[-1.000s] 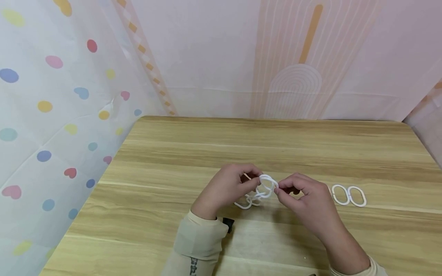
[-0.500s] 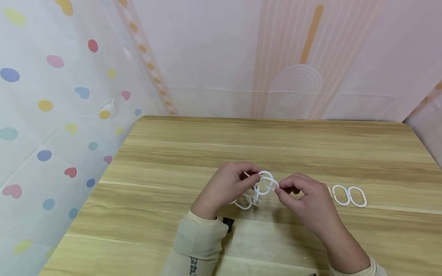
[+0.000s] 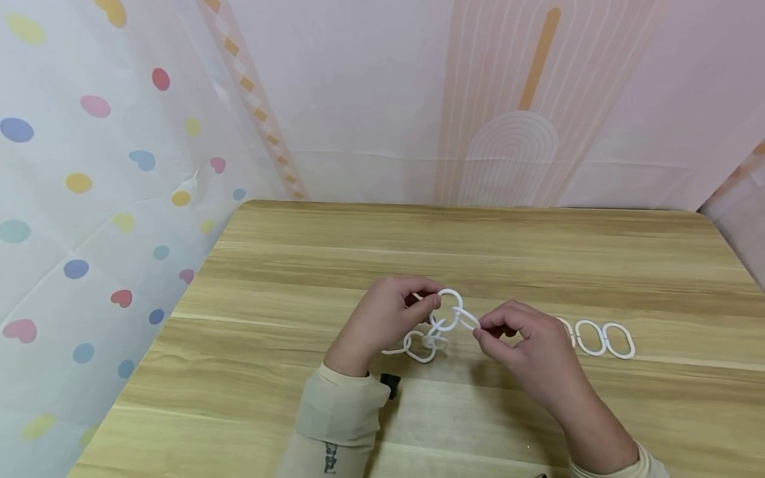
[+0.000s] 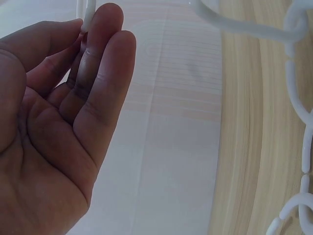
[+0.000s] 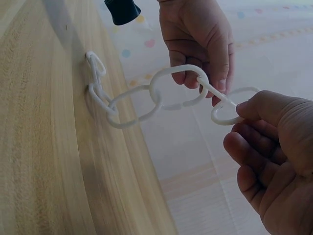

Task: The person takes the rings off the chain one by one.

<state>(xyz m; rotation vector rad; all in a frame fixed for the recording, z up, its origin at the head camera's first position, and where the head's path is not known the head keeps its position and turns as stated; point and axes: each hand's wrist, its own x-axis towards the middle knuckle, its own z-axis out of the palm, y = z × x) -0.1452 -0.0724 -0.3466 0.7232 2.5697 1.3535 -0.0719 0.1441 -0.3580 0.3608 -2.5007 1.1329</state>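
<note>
A chain of white oval plastic links lies partly on the table, and its near end is lifted between both hands. My left hand pinches one raised link between thumb and fingertips. Hooked through it is the end link, whose far side my right hand pinches. In the left wrist view, a piece of white link shows at my left fingertips, and more links hang at the right edge. Fingers cover parts of both held links.
Several loose white links lie in a row right of my right hand, which partly hides them. A black object sits by the left cuff. The wooden table meets a patterned cloth backdrop at its far edge.
My left hand has shifted slightly left and up. The two held links, which overlapped before, now spread apart into a line. My right hand has barely moved.
</note>
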